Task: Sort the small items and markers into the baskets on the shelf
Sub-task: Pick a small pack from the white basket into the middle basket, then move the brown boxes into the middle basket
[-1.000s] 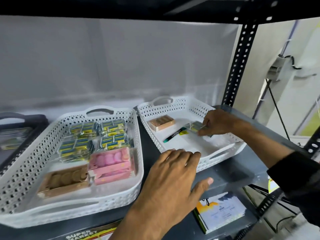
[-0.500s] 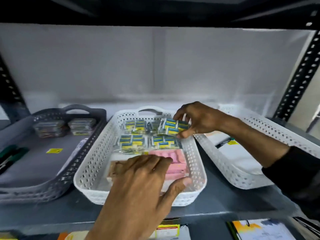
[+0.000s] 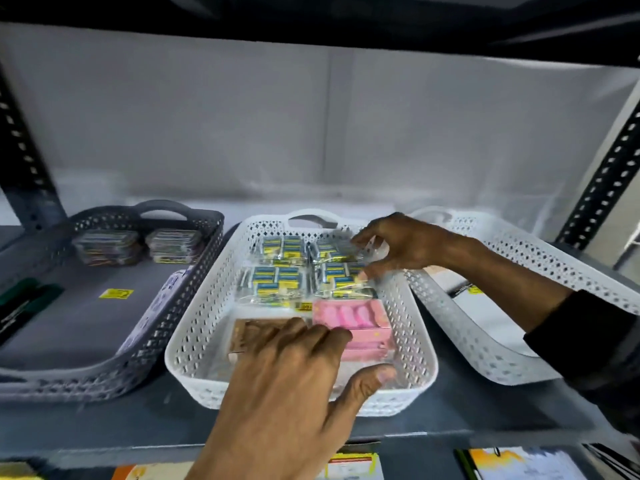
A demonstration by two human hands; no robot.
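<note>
The middle white basket (image 3: 194, 327) holds several blue-and-yellow packets (image 3: 273, 275) at the back, a pink box (image 3: 349, 315) and a brown box (image 3: 249, 332) in front. My right hand (image 3: 405, 244) hovers over the back right packets, fingers spread, fingertips at the topmost packet (image 3: 332, 249). My left hand (image 3: 287, 386) lies palm down over the basket's front rim, partly covering the brown box and holding nothing. A black marker (image 3: 464, 289) shows in the right white basket (image 3: 485, 348), mostly hidden by my forearm. Dark markers (image 3: 31, 299) lie in the grey basket (image 3: 145, 341).
The grey basket on the left also holds two stacks of wrapped packs (image 3: 107, 247) and a yellow sticker (image 3: 116, 293). Perforated black uprights (image 3: 602, 181) frame the shelf. Booklets (image 3: 519, 462) lie on the shelf below.
My right hand carried a blue-and-yellow packet from the right basket to the middle basket and now spreads its fingers over the pile. The view swung left; my left hand stayed at the front.
</note>
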